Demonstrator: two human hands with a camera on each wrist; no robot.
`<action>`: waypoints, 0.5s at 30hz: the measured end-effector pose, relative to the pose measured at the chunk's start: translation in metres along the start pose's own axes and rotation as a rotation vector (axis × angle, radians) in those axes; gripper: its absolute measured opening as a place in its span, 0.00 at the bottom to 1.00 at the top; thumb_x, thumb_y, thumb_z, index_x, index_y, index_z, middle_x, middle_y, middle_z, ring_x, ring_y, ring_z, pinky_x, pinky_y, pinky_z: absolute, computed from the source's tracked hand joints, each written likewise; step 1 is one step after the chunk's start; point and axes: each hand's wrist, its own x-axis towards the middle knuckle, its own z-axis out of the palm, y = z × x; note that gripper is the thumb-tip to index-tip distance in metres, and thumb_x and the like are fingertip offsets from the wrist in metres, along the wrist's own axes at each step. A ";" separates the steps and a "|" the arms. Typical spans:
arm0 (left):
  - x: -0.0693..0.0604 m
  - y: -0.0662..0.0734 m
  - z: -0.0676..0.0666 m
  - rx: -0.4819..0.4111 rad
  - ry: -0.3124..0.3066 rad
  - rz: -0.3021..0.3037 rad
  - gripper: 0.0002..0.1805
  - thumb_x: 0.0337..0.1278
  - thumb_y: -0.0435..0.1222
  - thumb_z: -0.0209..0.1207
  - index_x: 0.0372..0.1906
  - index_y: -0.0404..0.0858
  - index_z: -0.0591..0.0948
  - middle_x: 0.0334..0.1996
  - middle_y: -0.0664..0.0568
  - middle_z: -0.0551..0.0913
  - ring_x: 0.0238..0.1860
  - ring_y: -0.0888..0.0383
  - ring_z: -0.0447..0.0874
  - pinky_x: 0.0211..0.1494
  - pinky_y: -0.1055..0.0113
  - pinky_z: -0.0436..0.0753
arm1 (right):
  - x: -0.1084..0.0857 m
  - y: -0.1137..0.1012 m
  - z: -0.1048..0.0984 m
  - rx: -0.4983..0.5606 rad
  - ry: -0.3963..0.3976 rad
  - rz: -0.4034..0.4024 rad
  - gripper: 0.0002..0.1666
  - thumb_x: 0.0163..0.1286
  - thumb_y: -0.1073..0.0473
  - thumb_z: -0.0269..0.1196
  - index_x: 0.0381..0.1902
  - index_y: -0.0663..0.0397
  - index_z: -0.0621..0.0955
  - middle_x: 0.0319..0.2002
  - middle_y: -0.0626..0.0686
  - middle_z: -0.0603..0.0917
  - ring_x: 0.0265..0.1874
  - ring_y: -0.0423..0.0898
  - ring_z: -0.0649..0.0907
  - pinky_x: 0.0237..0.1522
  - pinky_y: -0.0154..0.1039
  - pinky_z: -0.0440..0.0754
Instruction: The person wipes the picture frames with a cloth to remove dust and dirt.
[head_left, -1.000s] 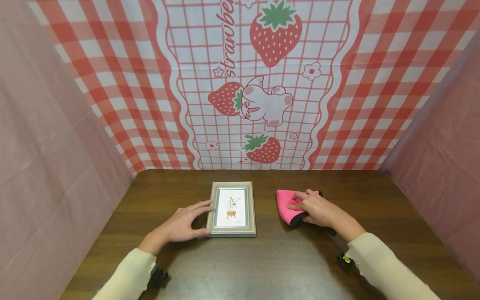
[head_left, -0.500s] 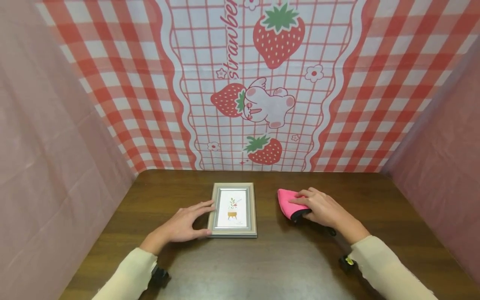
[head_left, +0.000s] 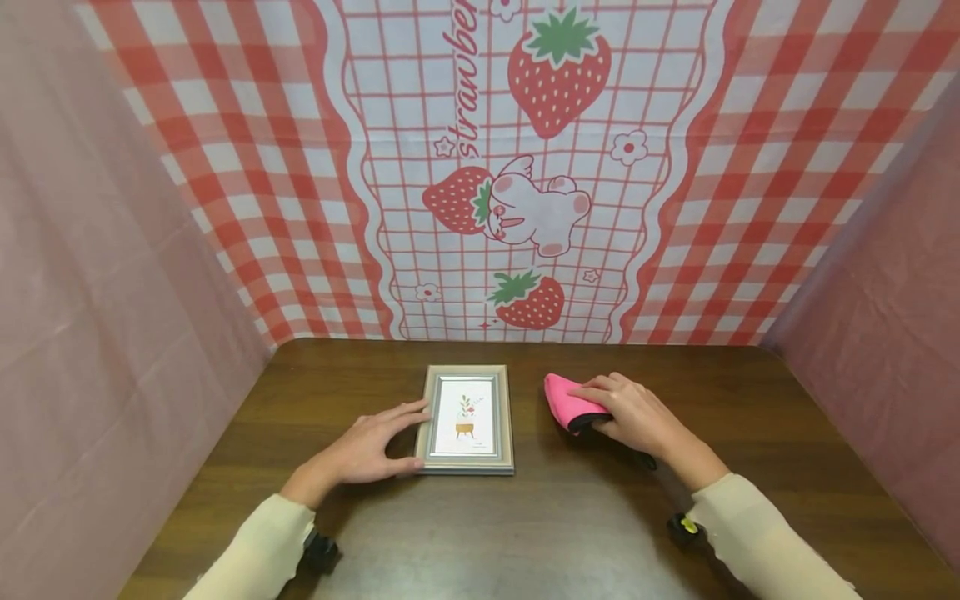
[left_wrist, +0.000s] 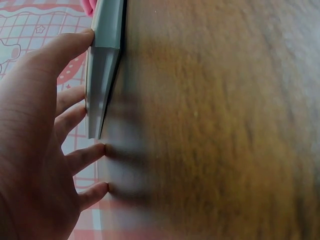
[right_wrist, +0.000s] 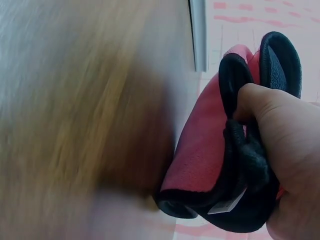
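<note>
A picture frame (head_left: 465, 466) with a plant print lies face up on the wooden table. My left hand (head_left: 367, 447) rests at its left side, fingers spread, thumb and some fingertips touching the frame's edge. In the left wrist view, the thumb touches the frame's side (left_wrist: 106, 50) and two other fingertips reach down to the tabletop. To the right of the frame, my right hand (head_left: 637, 421) grips a folded pink cloth (head_left: 564, 402) with black trim. The right wrist view shows the thumb pressed into the folds of the cloth (right_wrist: 200, 155), which appears lifted off the table.
The brown wooden table (head_left: 480, 533) extends around both hands. A strawberry-print checked curtain (head_left: 517, 208) hangs behind its far edge. Pinkish drapes (head_left: 112, 292) close off the left and right sides.
My right hand has gathered the cloth into a tighter fold, raised it slightly and moved it left toward the picture frame. The left hand stays in place at the frame.
</note>
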 end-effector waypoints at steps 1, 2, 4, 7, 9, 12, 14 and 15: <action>0.000 0.000 0.000 -0.001 0.000 0.001 0.43 0.73 0.61 0.68 0.84 0.45 0.75 0.91 0.49 0.66 0.87 0.36 0.70 0.79 0.20 0.69 | 0.001 -0.001 0.001 0.003 0.002 0.001 0.35 0.58 0.67 0.85 0.65 0.51 0.91 0.54 0.57 0.94 0.52 0.57 0.91 0.50 0.57 0.93; 0.000 0.000 0.000 -0.002 0.000 0.000 0.43 0.73 0.61 0.68 0.84 0.45 0.75 0.91 0.49 0.66 0.87 0.36 0.70 0.79 0.20 0.69 | 0.002 -0.003 0.001 0.007 0.001 0.002 0.35 0.59 0.67 0.86 0.65 0.51 0.91 0.54 0.57 0.94 0.52 0.57 0.91 0.50 0.57 0.93; -0.001 0.000 0.001 -0.007 0.000 -0.001 0.44 0.73 0.60 0.69 0.84 0.44 0.75 0.91 0.49 0.66 0.88 0.36 0.70 0.80 0.20 0.69 | 0.004 -0.008 0.002 0.016 -0.001 0.001 0.35 0.59 0.67 0.85 0.65 0.50 0.91 0.55 0.56 0.94 0.52 0.56 0.90 0.51 0.56 0.93; -0.001 0.000 0.001 -0.013 0.000 -0.002 0.44 0.73 0.60 0.69 0.84 0.44 0.75 0.91 0.49 0.66 0.88 0.36 0.70 0.80 0.19 0.68 | 0.007 -0.017 0.004 0.029 0.000 -0.002 0.36 0.59 0.67 0.86 0.66 0.49 0.91 0.55 0.55 0.94 0.52 0.55 0.90 0.50 0.56 0.93; -0.001 0.000 0.002 -0.014 -0.001 -0.001 0.44 0.73 0.60 0.69 0.84 0.44 0.75 0.91 0.49 0.66 0.87 0.36 0.70 0.79 0.18 0.68 | 0.010 -0.022 0.007 0.034 0.003 -0.007 0.36 0.58 0.67 0.86 0.66 0.49 0.91 0.55 0.55 0.94 0.52 0.55 0.90 0.50 0.56 0.92; -0.001 -0.001 0.002 -0.012 0.001 0.001 0.44 0.73 0.60 0.69 0.84 0.44 0.75 0.91 0.49 0.66 0.87 0.36 0.70 0.79 0.18 0.68 | 0.014 -0.029 0.009 0.046 -0.001 -0.012 0.36 0.59 0.67 0.86 0.66 0.49 0.91 0.55 0.55 0.94 0.53 0.55 0.90 0.51 0.56 0.93; 0.000 -0.001 0.001 -0.010 0.005 0.003 0.43 0.72 0.60 0.69 0.84 0.44 0.75 0.91 0.49 0.66 0.88 0.36 0.70 0.79 0.19 0.68 | 0.017 -0.034 0.010 0.054 -0.004 -0.018 0.35 0.60 0.66 0.85 0.66 0.48 0.91 0.56 0.54 0.94 0.53 0.55 0.90 0.52 0.55 0.93; 0.000 -0.001 0.001 -0.008 0.008 0.004 0.43 0.72 0.60 0.69 0.84 0.44 0.75 0.91 0.50 0.66 0.87 0.36 0.70 0.79 0.19 0.69 | 0.018 -0.037 0.011 0.057 -0.007 -0.021 0.35 0.60 0.66 0.85 0.66 0.48 0.91 0.56 0.54 0.94 0.54 0.55 0.90 0.53 0.55 0.93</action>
